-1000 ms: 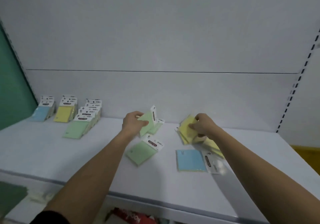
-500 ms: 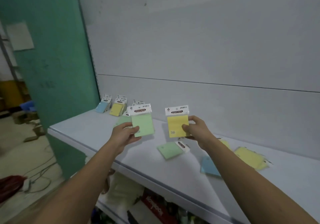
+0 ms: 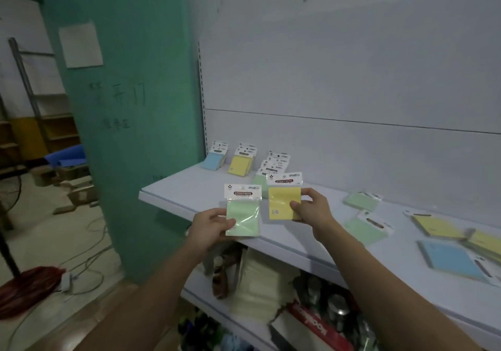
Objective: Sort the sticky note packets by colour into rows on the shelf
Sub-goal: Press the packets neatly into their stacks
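A green packet (image 3: 243, 218) is held upright at centre frame by the left hand (image 3: 210, 227), thumb across its lower left face and fingers curled behind. Just to its right, a yellow packet (image 3: 283, 201) is pinched at its right edge by the right hand (image 3: 311, 209). Both are carried with white headers up, long axes vertical.

The sorted rows are seen up and behind the held packets, toward the upper middle of the frame: the blue row (image 3: 213, 159), then the yellow row (image 3: 240, 163), then the green row (image 3: 267, 171), partly hidden behind the yellow packet. So the colours look crossed: the green row lies above the right hand, the yellow row nearer the left. Both drops are judged a short reach away.

Unsorted packets (image 3: 363, 216) are scattered across the shelf (image 3: 173, 188) at right.
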Motion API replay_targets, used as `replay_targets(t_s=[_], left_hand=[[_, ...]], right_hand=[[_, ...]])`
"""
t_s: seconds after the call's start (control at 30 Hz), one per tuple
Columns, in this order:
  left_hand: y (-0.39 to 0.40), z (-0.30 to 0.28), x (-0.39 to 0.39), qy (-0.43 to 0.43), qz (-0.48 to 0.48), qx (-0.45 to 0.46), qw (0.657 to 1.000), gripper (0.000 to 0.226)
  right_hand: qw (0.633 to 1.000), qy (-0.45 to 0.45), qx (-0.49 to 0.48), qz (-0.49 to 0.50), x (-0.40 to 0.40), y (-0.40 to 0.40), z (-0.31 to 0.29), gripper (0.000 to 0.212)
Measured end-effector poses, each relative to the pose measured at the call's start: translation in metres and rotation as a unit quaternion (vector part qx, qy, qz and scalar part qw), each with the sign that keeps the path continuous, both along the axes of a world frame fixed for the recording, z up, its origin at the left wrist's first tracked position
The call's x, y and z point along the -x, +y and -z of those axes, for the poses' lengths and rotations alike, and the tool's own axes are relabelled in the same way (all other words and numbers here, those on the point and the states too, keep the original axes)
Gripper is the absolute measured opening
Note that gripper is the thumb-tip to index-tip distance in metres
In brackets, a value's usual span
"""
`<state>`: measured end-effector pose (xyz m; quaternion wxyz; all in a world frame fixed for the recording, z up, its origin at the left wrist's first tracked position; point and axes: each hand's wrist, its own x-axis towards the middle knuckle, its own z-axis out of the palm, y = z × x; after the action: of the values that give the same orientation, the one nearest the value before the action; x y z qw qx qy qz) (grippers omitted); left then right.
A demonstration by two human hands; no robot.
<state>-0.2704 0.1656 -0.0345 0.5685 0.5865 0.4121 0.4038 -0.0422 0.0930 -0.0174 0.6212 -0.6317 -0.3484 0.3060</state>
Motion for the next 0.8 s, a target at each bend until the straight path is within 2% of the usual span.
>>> replay_targets(t_s=[0.13,0.27,0.37,0.57,0.67,0.8], left_hand=[[0.028,0.006,0.025,0.02,0.01,-0.017,1.0,0.027],[0.053,-0.004,0.023,-0.034,0.041,0.0,0.999,0.021],[0.078,0.0,0.007,-0.028,0.067,0.007,0.997,0.027],[0.123,0.014,-0.039,0.042,0.083,0.005,0.996,0.03],[0.151,0.01,-0.059,0.125,0.091,-0.057,0.986,0.024],[0.185,0.003,-0.085,0.172,0.096,-0.114,0.974,0.024]], right_hand=[[1.0,-0.018,0.017,0.018,0.026,0.019,0.006,0.017],[0.998,-0.034,0.026,0.041,0.019,0.028,0.008,0.016],[0.995,-0.031,0.027,0.087,0.009,0.035,0.021,0.016],[0.983,-0.03,0.028,0.178,-0.027,0.075,0.041,0.017],[0.975,-0.026,0.013,0.222,-0.041,0.106,0.046,0.019],[0.959,0.061,-0.038,0.273,-0.061,0.142,0.041,0.022]])
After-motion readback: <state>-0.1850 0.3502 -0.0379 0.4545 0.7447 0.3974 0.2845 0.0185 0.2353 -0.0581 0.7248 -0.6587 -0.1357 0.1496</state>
